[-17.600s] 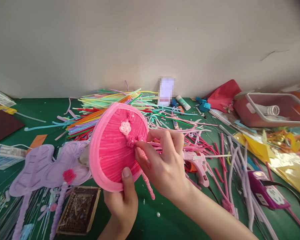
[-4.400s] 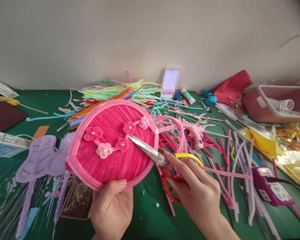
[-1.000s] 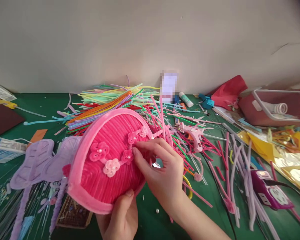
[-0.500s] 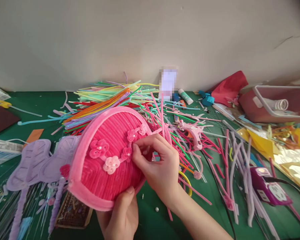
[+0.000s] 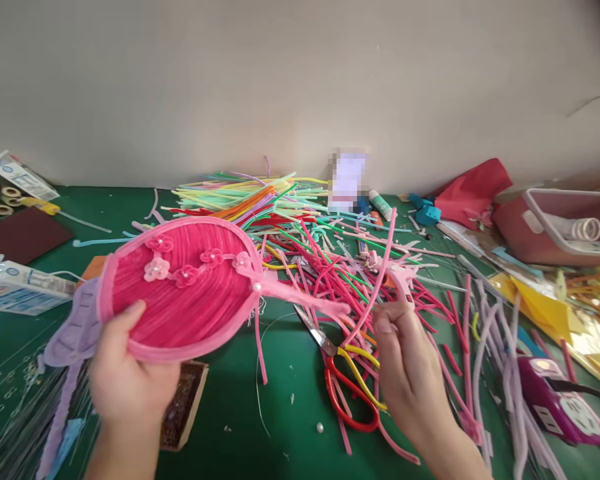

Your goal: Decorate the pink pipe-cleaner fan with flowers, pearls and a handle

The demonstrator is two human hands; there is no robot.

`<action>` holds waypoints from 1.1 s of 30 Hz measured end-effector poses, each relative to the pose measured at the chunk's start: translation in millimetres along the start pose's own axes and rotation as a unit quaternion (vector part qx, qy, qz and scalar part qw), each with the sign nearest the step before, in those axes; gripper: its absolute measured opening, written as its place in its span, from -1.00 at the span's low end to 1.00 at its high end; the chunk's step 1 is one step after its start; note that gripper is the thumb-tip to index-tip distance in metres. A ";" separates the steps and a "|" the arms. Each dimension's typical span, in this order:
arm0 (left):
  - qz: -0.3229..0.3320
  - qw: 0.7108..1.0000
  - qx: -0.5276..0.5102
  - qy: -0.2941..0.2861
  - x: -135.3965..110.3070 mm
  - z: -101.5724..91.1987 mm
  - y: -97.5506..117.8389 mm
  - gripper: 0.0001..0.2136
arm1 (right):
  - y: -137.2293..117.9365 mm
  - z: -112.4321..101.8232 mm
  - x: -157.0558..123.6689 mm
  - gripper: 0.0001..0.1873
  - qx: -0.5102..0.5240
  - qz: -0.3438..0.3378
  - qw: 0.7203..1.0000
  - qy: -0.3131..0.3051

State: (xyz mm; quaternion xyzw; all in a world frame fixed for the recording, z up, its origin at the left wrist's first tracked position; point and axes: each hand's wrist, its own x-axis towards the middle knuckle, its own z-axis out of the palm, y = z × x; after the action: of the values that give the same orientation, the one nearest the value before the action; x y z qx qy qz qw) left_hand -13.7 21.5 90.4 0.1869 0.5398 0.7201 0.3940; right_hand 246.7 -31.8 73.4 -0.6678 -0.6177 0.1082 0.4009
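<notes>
My left hand (image 5: 130, 380) grips the lower left rim of a round pink fan (image 5: 180, 293) made of coiled pipe cleaners, with several small pink flowers on its face and a fuzzy pink handle pointing right. It is held above the green table (image 5: 240, 427). My right hand (image 5: 405, 360) is to the right, its fingers pinched on a long pink pipe cleaner (image 5: 375, 280) that curves upward. Red and yellow scissors (image 5: 345, 380) lie on the table between my hands.
A heap of coloured pipe cleaners (image 5: 280, 207) fills the table's middle and back. Purple fan shapes (image 5: 75, 327) lie at left beside a white box (image 5: 20, 287). A purple power strip (image 5: 555, 400), yellow foil and a red basket (image 5: 555, 227) sit at right. A glue stick (image 5: 380, 203) stands near the wall.
My left hand has swung the fan left and flatter. My right hand left the flowers, moved right and pinched a pink pipe cleaner. The scissors now show on the table.
</notes>
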 end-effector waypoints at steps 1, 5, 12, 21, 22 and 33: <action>0.000 1.000 -0.004 0.008 7.3 3.0 7.3 -0.73 | 3.5 -2.4 -2.1 -0.76 -0.018 -0.005 1.000 -0.014; 0.077 0.996 -0.021 0.027 27.4 23.4 38.7 -0.80 | 5.9 -8.3 -6.3 -0.73 -0.023 -0.089 0.993 -0.079; 0.138 0.985 -0.022 -0.098 46.8 59.2 64.1 -0.76 | -31.9 4.3 20.1 -0.90 0.089 -0.179 0.978 -0.066; 0.060 0.970 -0.006 -0.237 34.6 86.5 47.8 -0.68 | -40.9 27.4 65.9 -0.79 0.145 -0.127 0.980 0.046; 0.056 0.969 -0.005 -0.242 33.5 86.9 46.0 -0.68 | -38.2 28.0 66.0 -0.76 0.140 -0.138 0.980 0.037; 0.055 0.965 0.001 -0.257 31.8 83.0 35.3 -0.70 | -29.1 26.2 61.7 -0.90 0.182 -0.146 0.971 0.043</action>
State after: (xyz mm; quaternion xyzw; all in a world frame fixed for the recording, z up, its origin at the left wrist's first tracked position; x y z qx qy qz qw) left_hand 11.4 94.5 146.9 0.3952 0.4099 0.6683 0.4786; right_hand 221.6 32.6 97.4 -0.4902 -0.6605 0.1304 0.5537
